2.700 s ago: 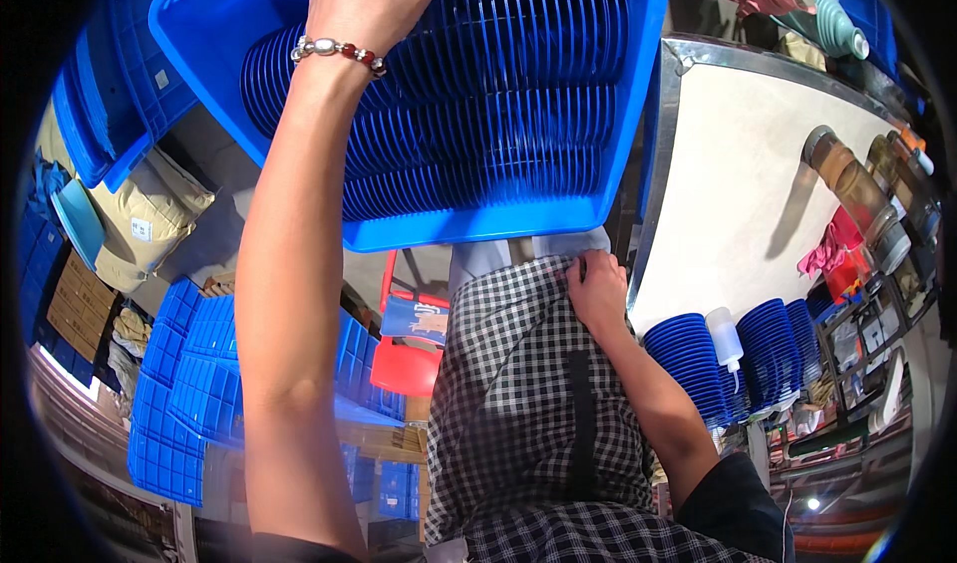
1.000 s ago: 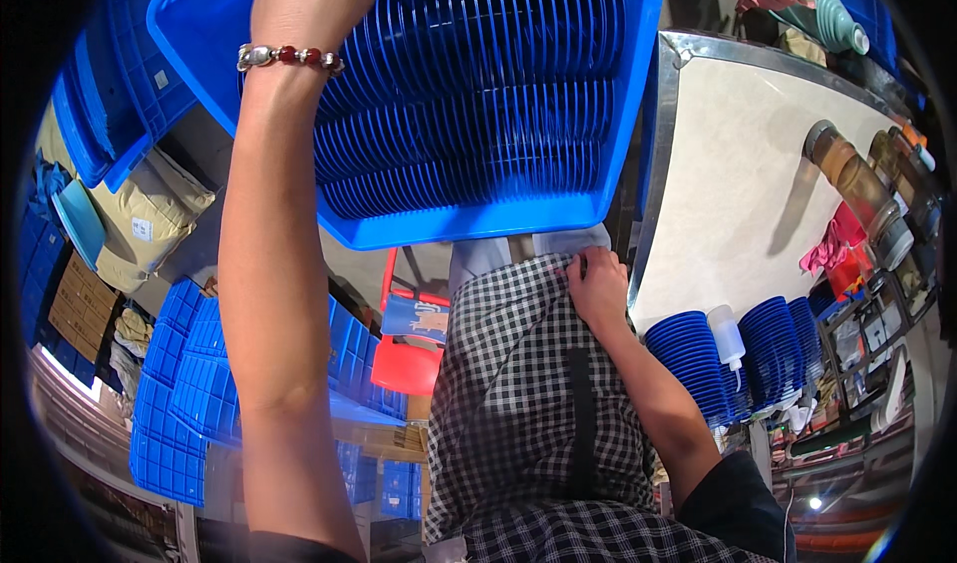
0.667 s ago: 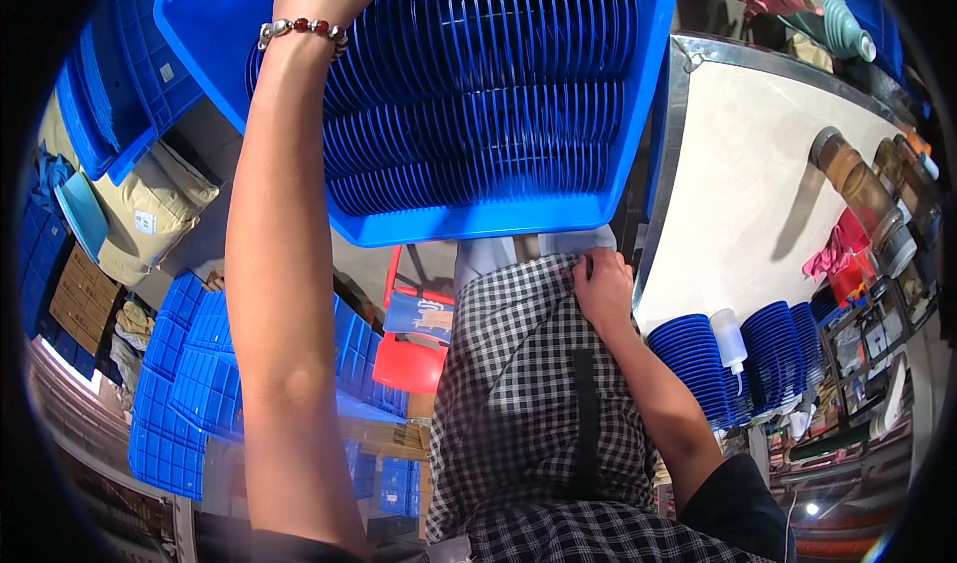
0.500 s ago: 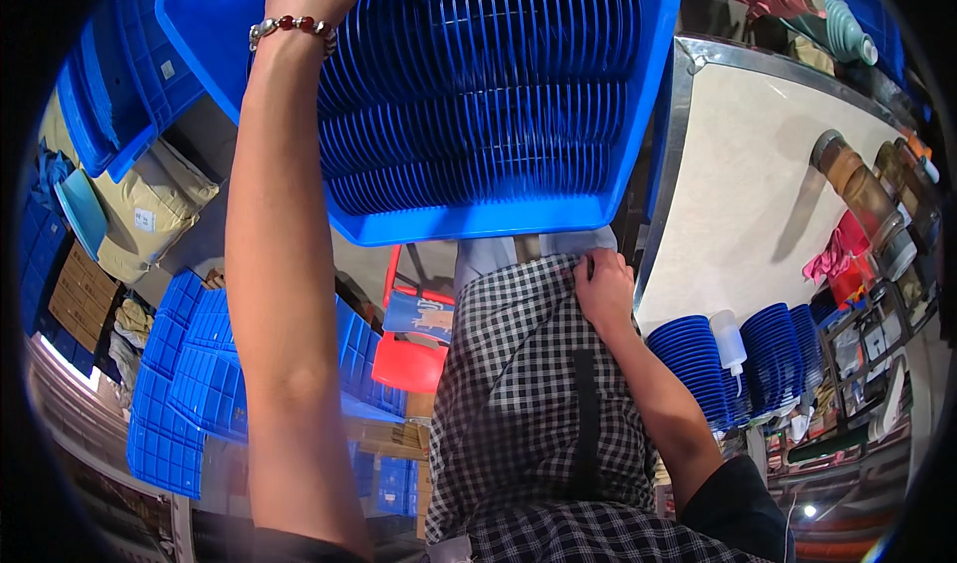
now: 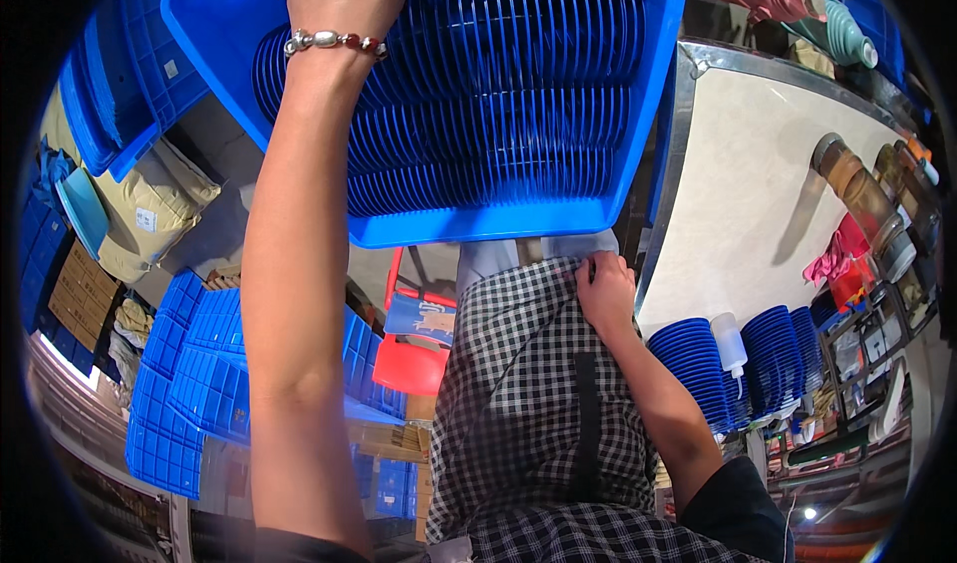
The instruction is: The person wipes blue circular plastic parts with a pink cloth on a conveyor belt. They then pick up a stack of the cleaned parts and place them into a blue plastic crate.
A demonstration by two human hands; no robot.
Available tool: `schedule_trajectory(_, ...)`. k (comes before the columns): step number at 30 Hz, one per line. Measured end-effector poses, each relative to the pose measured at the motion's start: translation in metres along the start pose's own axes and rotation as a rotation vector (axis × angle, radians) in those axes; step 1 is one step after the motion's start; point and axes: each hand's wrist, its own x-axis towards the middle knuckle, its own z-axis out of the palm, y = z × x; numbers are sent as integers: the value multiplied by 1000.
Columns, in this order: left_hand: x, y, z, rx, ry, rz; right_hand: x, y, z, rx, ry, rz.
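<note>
A large blue crate (image 5: 478,230) lies ahead of me, filled with rows of thin round blue discs (image 5: 558,115) standing on edge, like plates or lids. My left hand (image 5: 349,3), a beaded bracelet at its wrist, is over the left part of the upper row. Its fingers are hidden at the picture's upper edge, so I cannot make out whether it grips a disc. My right hand (image 5: 606,289) rests on my checked apron (image 5: 528,364) near the knee. Its fingers are curled in, and anything inside them is hidden.
To the right stands a pale, metal-edged table (image 5: 738,184) with a brown jar (image 5: 852,179). Nearer me are stacks of blue discs (image 5: 683,364) and a white bottle (image 5: 728,344). A red chair (image 5: 409,364) and blue crates (image 5: 204,374) stand at the left.
My left hand has moved right and slightly down across the crate, uncovering discs near its left side. My right hand has stayed on the apron.
</note>
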Motion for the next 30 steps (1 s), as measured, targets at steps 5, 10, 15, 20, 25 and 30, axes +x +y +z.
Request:
schedule_trajectory(5,-7,27,-3,181,-162,-112,0,2,3,2,13,-3)
schedule_trajectory(10,-12,23,6,142,-124,-155,0,-1,-1,8,-13,11)
schedule_trajectory(15,-2,35,-31,89,-49,-96,1,2,2,7,7,8)
schedule_trajectory(20,-12,54,-58,-4,67,-65,2,0,0,4,24,-5)
schedule_trajectory(25,-23,60,-67,-81,161,-25,2,2,2,13,22,-5)
schedule_trajectory(30,-28,63,-61,-69,174,-12,2,1,1,25,23,3)
